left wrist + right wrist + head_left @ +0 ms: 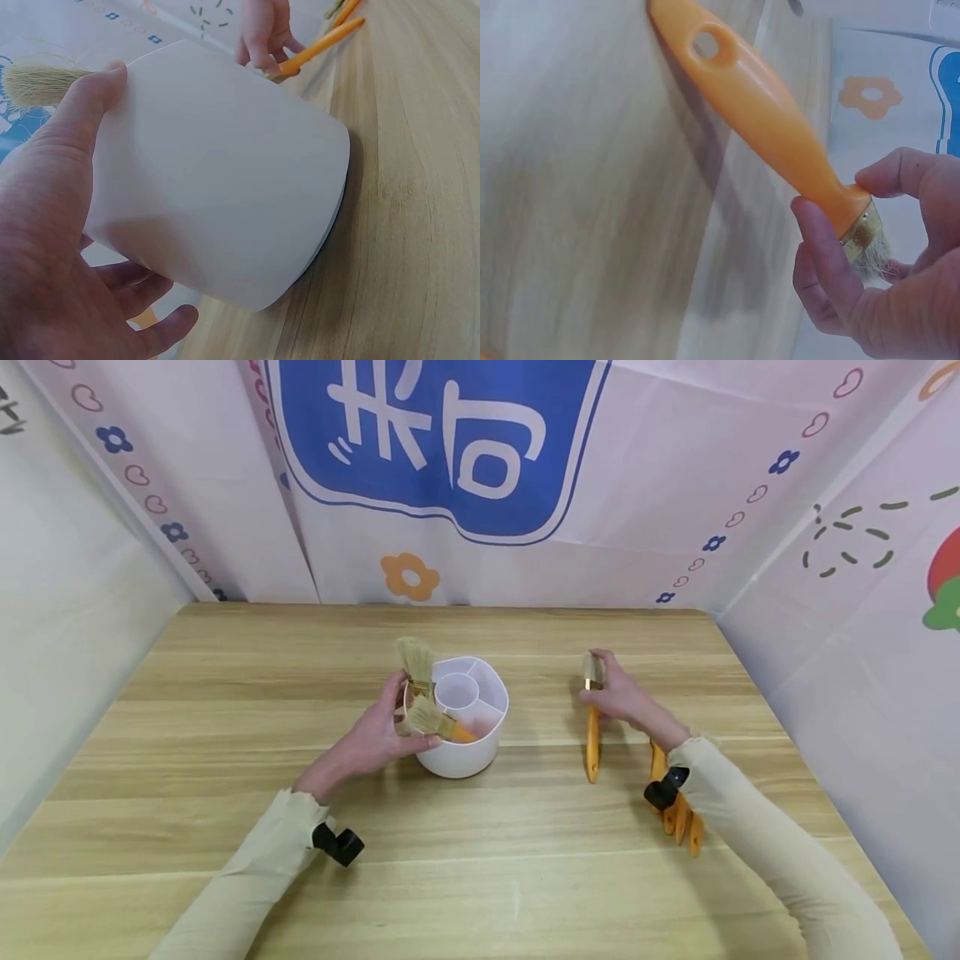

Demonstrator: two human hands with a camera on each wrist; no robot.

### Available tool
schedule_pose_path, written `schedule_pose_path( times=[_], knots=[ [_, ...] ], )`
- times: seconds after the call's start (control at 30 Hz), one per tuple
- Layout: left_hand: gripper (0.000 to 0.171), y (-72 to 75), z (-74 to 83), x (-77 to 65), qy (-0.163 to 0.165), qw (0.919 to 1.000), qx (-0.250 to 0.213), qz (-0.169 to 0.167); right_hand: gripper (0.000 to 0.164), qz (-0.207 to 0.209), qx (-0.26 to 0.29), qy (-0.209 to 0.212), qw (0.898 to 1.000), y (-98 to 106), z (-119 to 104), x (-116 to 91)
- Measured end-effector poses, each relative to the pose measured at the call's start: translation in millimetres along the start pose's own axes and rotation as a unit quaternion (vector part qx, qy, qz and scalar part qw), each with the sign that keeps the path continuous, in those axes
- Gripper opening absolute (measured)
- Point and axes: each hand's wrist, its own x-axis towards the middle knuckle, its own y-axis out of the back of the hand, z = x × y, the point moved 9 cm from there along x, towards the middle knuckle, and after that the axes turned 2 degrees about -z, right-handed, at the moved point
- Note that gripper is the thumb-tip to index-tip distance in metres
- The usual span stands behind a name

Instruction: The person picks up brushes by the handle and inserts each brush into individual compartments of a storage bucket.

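While the wooden table (442, 885) comes nearest, the spare brushes (681, 820) lie approx. 4 o'clock from the white container (461, 764), partly under the R sleeve (765, 835), so exact no. can't be told. Next, L hand (375, 735) grips the container at its 9 o'clock, thumb on the wall; whether each finger touches, I can't tell. Inside lean the lower brush (431, 717), bristles at 8–9 o'clock, & the upper brush (417, 667), bristles at 10–11. At 3 o'clock, apart from the container, R hand (621, 695) pinches the held brush (592, 745) near its metal band, handle to 6 o'clock. I'd judge it's best to keep this pinch firm w/o bending bristles, & container steady, bc leaning brushes may tip. Farthest, at 12 o'clock, hangs the printed cloth (352, 560).
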Motion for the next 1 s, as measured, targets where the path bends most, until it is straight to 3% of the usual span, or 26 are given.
schedule_pose_path(
  times=[0.3, 1.0],
  knots=[
    [0.103, 1.7, 0.4, 0.4, 0.000, 1.0000, -0.003, 0.000, 0.084, 0.018, 0.051, 0.008, 0.999, -5.1, -6.9, -1.6],
    [0.102, 0.3, 0.1, -1.4, 0.005, 1.0000, -0.006, 0.001, 0.084, 0.043, 0.069, 0.053, 0.995, -24.8, -38.0, -9.2]
  ],
)
